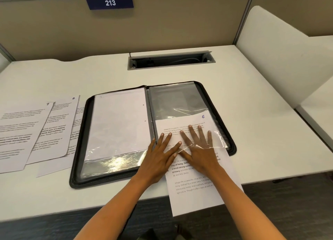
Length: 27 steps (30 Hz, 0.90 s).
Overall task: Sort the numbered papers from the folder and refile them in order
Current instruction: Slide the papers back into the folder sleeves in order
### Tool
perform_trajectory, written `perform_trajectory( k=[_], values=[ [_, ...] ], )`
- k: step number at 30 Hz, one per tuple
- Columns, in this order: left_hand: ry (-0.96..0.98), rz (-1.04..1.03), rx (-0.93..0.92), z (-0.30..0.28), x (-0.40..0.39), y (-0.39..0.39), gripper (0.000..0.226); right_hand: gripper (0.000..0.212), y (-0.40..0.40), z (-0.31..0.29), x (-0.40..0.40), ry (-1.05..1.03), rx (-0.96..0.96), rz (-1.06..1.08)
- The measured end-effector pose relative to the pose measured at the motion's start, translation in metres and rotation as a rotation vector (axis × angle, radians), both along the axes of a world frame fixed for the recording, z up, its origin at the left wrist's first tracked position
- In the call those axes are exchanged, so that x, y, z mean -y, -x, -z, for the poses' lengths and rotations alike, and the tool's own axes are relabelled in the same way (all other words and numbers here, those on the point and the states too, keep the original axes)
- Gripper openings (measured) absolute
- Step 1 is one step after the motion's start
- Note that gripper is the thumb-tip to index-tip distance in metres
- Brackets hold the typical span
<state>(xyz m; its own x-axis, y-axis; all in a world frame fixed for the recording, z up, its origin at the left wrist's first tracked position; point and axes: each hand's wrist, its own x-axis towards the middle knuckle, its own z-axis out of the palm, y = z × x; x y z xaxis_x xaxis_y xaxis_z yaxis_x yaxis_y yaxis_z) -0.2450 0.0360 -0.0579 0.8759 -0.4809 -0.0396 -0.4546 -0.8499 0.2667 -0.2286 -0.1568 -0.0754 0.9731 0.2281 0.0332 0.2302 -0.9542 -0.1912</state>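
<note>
A person sat at a white desk with a black zip folder lying open before them, clear plastic sleeves on both sides of its spine. The paper marked 6 lay partway into the right-hand sleeve, its top half under the plastic and its lower half hanging past the folder and over the desk's near edge. The left hand lay flat with fingers spread on the sheet near the spine; the right hand also lay flat with straight fingers, apparently slipped under the sleeve's clear film, pressing on the page. The hands were close together, the right thumb nearly meeting the left fingers. To the left, well apart from the hands, lay the paper marked 7 overlapping other loose sheets. The sheet looked light, thin and floppy, likely to buckle or catch against the clinging, slippery film; it seemed best pushed with flat palms near its middle.
</note>
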Motion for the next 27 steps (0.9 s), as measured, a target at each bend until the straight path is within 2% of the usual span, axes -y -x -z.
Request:
perform_trajectory(
  k=[5,7,11,15,19,22,27],
  values=[
    [-0.003,0.002,-0.027,-0.003,0.001,0.001,0.062,0.073,0.006,-0.006,0.004,-0.099,0.024,-0.005],
    [-0.006,0.005,-0.023,-0.003,0.0,0.0,0.06,0.065,0.03,-0.008,0.005,-0.141,0.079,-0.003],
    [0.03,0.02,-0.016,0.002,-0.001,-0.001,0.053,0.061,0.064,-0.003,0.005,-0.063,0.1,-0.05],
    [0.031,0.025,-0.016,0.002,-0.002,-0.001,0.05,0.067,0.043,-0.006,-0.002,0.03,0.038,-0.011],
    [0.023,0.019,-0.009,0.002,-0.001,0.0,0.058,0.073,0.01,-0.008,-0.008,0.016,-0.024,-0.007],
    [-0.002,0.013,-0.007,0.001,0.0,-0.001,0.058,0.07,-0.006,-0.008,-0.008,0.035,-0.045,-0.04],
    [-0.001,0.014,-0.011,0.001,0.001,0.0,0.06,0.065,0.008,-0.012,-0.008,-0.079,0.086,0.022]
  ],
)
